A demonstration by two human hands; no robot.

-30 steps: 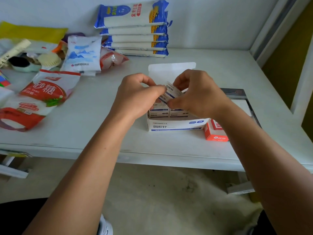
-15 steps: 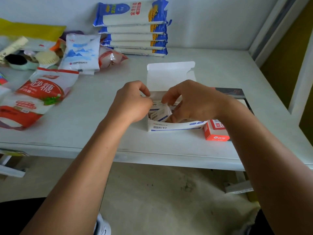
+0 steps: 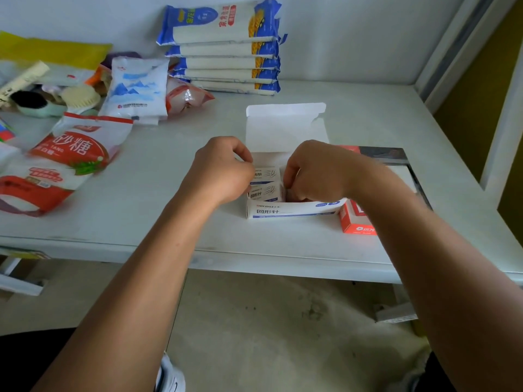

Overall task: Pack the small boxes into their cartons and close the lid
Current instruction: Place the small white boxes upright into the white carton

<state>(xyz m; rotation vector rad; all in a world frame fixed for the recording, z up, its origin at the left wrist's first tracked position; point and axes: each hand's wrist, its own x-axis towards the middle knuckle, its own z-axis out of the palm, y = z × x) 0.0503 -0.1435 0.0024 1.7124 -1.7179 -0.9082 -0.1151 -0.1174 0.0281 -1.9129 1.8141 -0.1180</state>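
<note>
Packing step, judged near its end: the carton sits mid-table, lid standing open at 12 o'clock. Two small boxes lie seated in its left half. Right hand is curled down into the right half, fingertips hidden, so what it grips cannot be told; likely pressing a box in. Left hand is curled at the carton's 9 o'clock wall, grip also unclear.

Next move, by judgement: clear both hands, fold the lid toward 6 o'clock, tuck the flap.

Room: red box crowds 3 o'clock; table edge lies near at 6; bare tabletop at 9 and 12.
</note>
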